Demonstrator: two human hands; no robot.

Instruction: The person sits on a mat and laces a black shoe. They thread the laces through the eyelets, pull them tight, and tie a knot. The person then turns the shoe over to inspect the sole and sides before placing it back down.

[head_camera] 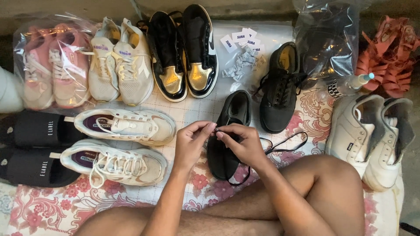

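A black low-top shoe [232, 114] lies on the flowered cloth [48, 205] in front of me, toe toward me. Both hands meet over its lacing. My left hand [192, 142] pinches a black lace [286, 144] end at its fingertips. My right hand [241, 142] grips the same lace right beside it, covering the shoe's middle. The loose lace loops off to the right over the cloth. The matching black shoe [279, 89] lies just beyond, to the right, apart from my hands.
Two cream sneakers [122, 144] lie left of my hands, black slip-ons [35, 148] further left. Behind are bagged pink shoes [52, 65], white sneakers [120, 61], black-and-gold high-tops [183, 52], paper tags [243, 48]. White shoes [372, 135], a spray bottle [350, 85] and red sandals [389, 57] sit right. My bare knees frame the front.
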